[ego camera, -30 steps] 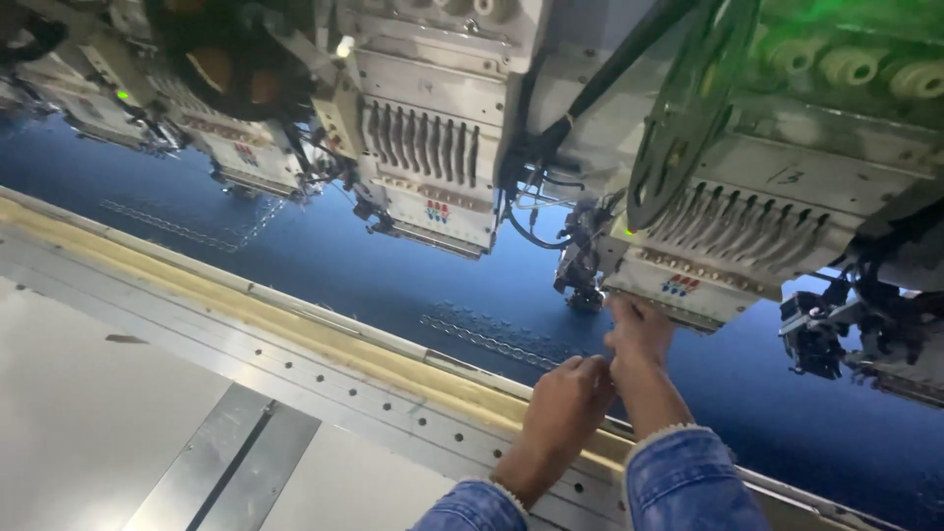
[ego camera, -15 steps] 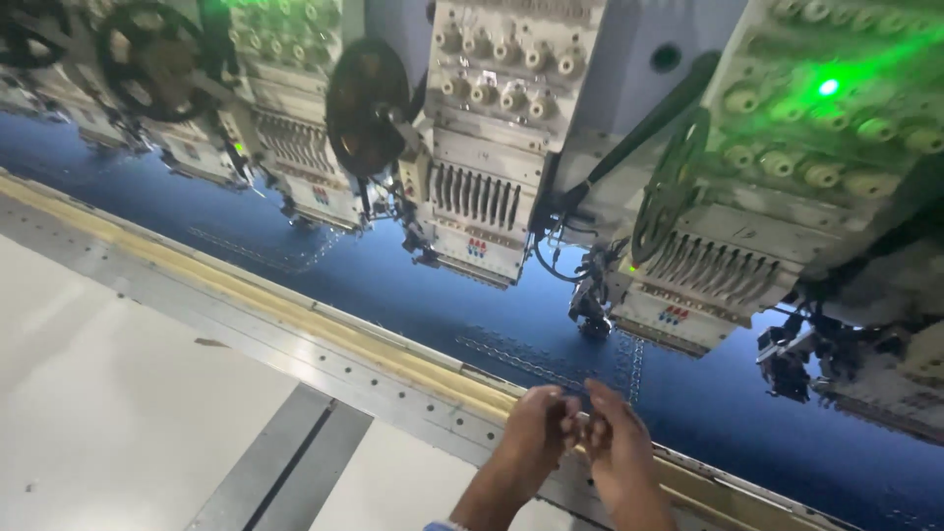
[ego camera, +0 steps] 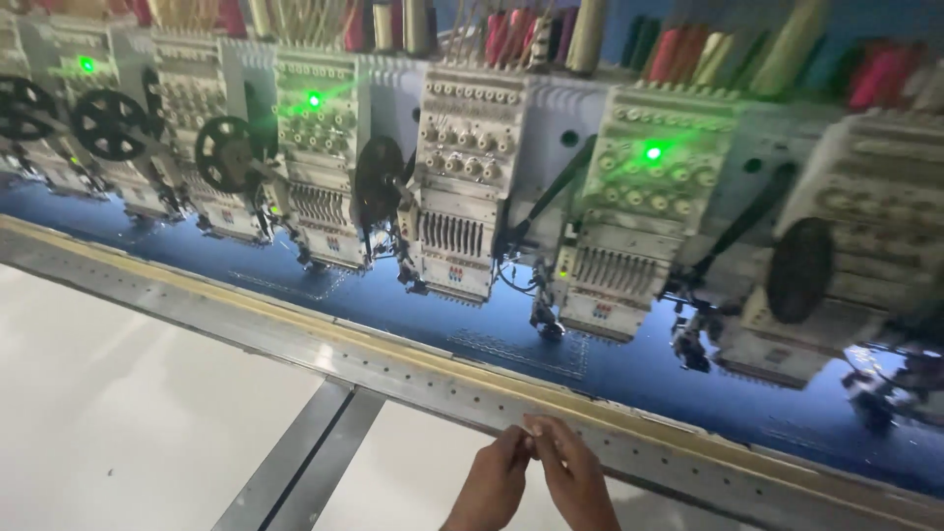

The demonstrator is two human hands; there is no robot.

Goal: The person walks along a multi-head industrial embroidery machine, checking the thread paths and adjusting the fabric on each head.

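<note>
**Fingertips pinched together in front of the stitching heads**

Both hands sit low at the near edge, just right of centre. The left hand (ego camera: 495, 482) and right hand (ego camera: 575, 477) meet at their fingertips (ego camera: 532, 440), thumbs and forefingers pressed together as if nipping something very fine; whatever is between them is too small to make out, so I cannot tell what they grasp. The other fingers curl in loosely. The hands hover over the near side of the metal rail (ego camera: 413, 366), which runs from far left to near right with a yellow strip along it. Beyond the rail lies the blue cloth (ego camera: 629, 372), stretched flat, with faint stitched outlines. Over the cloth hangs a row of heads (ego camera: 457, 177), several with green lamps lit. Thread cones (ego camera: 580, 34) stand along the top. Near left is a pale table (ego camera: 128, 393)
</note>
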